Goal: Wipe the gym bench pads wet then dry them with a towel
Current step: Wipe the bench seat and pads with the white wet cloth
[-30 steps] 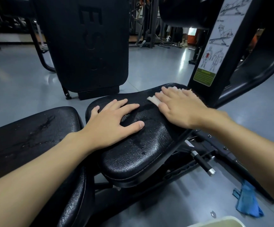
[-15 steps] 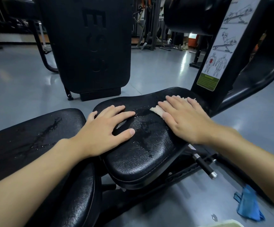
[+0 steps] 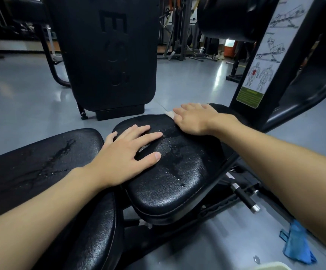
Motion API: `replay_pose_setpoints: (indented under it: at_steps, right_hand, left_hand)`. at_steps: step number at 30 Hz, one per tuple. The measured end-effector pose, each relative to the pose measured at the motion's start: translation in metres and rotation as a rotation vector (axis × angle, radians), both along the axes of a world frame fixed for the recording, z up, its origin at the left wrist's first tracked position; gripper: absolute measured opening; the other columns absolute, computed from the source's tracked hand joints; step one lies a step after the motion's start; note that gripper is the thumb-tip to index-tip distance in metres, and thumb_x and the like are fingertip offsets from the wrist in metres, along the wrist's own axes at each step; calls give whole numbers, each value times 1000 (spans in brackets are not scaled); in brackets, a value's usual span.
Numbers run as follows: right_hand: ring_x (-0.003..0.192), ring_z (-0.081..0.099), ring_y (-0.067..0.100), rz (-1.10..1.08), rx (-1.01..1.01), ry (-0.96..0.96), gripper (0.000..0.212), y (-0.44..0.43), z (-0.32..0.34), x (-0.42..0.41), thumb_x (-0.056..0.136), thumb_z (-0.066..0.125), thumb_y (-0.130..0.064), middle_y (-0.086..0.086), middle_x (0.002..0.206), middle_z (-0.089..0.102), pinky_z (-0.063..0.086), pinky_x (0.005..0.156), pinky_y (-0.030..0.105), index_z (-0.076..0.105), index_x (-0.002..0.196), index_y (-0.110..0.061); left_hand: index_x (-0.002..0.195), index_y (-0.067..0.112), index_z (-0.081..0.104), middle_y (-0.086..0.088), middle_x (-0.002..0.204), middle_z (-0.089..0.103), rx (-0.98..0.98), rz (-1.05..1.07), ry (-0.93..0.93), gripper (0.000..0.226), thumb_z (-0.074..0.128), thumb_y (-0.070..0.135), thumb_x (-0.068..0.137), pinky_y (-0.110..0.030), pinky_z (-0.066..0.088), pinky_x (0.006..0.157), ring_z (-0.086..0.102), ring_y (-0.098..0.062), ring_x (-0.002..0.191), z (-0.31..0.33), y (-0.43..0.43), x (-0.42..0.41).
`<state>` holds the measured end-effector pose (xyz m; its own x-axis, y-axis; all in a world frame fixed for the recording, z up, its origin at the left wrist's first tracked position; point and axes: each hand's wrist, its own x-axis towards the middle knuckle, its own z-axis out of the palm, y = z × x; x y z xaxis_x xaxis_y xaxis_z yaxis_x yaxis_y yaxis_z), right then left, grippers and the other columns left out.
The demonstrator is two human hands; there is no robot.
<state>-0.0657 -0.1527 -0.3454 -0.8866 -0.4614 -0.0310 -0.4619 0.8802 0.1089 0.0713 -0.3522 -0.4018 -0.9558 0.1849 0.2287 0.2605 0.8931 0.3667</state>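
Flat, with straight fingers, the right hand [image 3: 195, 118] presses one white cloth [image 3: 169, 114] onto the far edge of the seat pad [image 3: 177, 172]. The left hand [image 3: 125, 156] lies spread on that pad's left part, holding nothing. Two wet black pads show: the seat pad and a second pad [image 3: 41, 156] just to its left. One blue towel [image 3: 296, 244] lies on the floor to the seat pad's right.

A post [image 3: 275, 84] blocks the seat pad's [image 3: 177, 182] far right end. Its near half lies uncovered; open floor [image 3: 21, 94] lies beyond.
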Motion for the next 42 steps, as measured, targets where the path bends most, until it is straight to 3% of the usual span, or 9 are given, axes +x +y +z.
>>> replay_pose_setpoints:
  at_steps: [4, 8, 12, 18, 24, 28, 32, 37, 42]
  right_hand:
    - [148, 16, 21, 73, -62, 129, 50, 28, -10, 58, 103, 13, -45, 2, 158, 26, 11, 120, 46, 33, 145, -27]
    - [151, -6, 15, 83, -95, 159, 62, 57, -25, 120, 99, -1, -49, -2, 166, 3, -5, 122, 41, 11, 156, -28]
    - [147, -25, 6, 82, -142, 163, 66, 77, -32, 140, 95, -9, -53, -7, 165, -14, -16, 119, 43, -1, 158, -32]
    - [152, -8, 14, 51, -120, 107, 57, 53, -25, 116, 102, 4, -46, -1, 166, 0, -8, 122, 40, 9, 157, -30]
    - [148, 17, 23, 8, -19, 14, 54, -6, -6, 37, 101, 15, -45, 8, 159, 25, 11, 120, 49, 30, 149, -25]
    - [146, 26, 26, -40, 4, -81, 71, -39, -1, -5, 85, 7, -58, 8, 157, 33, 17, 117, 52, 34, 146, -32]
    - [148, 22, 28, -38, -7, -92, 90, -40, 1, -1, 70, -2, -68, 7, 159, 29, 13, 119, 53, 29, 148, -37]
    - [149, 15, 22, 78, -15, 31, 54, -12, -5, 52, 100, 15, -44, 8, 161, 22, 10, 121, 48, 30, 149, -26]
    - [152, -3, 16, 118, -78, 106, 55, 30, -21, 127, 101, 6, -45, 0, 166, 4, 0, 122, 41, 15, 153, -30]
  left_hand:
    - [139, 64, 25, 27, 158, 17, 19, -2, -12, 64, 24, 81, 77, -50, 3, 120, 4, 0, 148, 0, 0, 2]
    - [140, 59, 30, 24, 158, 20, 39, -9, -5, 66, 25, 80, 78, -50, 5, 120, 7, -3, 148, -1, 0, 4]
    - [137, 48, 43, 17, 153, 32, 36, -3, 57, 66, 26, 77, 80, -49, 18, 117, 20, -6, 145, 7, -7, 7]
    - [144, 55, 24, 15, 160, 19, -54, -2, -31, 71, 20, 82, 79, -44, 17, 119, 8, -7, 149, -3, -25, 9]
    - [145, 55, 24, 17, 160, 17, -52, 8, 2, 72, 18, 82, 78, -44, 17, 118, 6, -6, 149, -6, -25, 7]
    - [144, 56, 25, 20, 159, 19, -47, 9, 7, 71, 20, 82, 78, -44, 17, 116, 7, -5, 149, -6, -26, 6]
    - [144, 55, 26, 20, 159, 19, -56, 10, 8, 71, 20, 81, 78, -43, 17, 115, 8, -4, 148, -4, -26, 8]
    - [145, 54, 26, 20, 159, 18, -54, 12, 2, 72, 20, 81, 78, -42, 17, 116, 8, -4, 148, -3, -26, 10]
    - [145, 51, 28, 18, 159, 20, -34, 14, -6, 72, 22, 80, 79, -42, 18, 117, 9, -4, 148, -3, -26, 13]
